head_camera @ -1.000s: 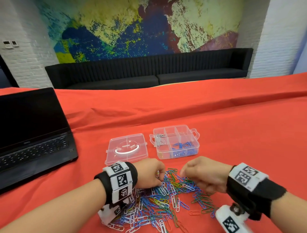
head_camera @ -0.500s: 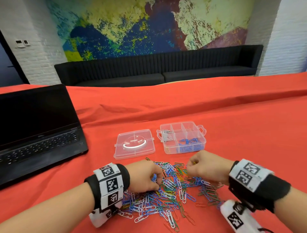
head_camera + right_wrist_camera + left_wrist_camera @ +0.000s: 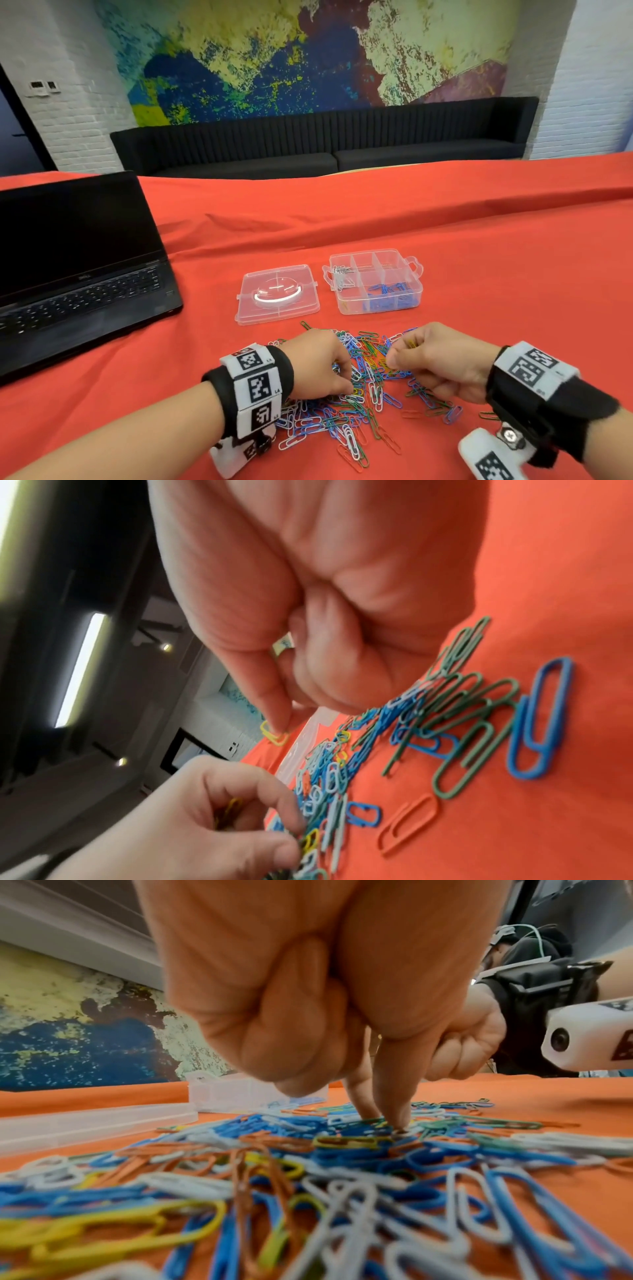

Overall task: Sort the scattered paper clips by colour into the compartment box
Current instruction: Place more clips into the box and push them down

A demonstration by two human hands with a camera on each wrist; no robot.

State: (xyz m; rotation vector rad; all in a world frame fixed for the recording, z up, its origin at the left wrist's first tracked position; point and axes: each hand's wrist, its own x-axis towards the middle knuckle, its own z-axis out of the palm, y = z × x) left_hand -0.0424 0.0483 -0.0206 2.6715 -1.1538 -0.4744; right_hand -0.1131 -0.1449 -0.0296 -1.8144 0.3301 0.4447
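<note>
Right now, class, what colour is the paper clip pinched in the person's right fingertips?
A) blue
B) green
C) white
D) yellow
D: the right wrist view shows the right hand pinching a yellow clip at its fingertips, raised clear of the pile of clips.

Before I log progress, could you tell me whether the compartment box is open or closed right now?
Open. The compartment box shows bare dividers, and its clear lid lies flat beside it on the red cloth.
</note>
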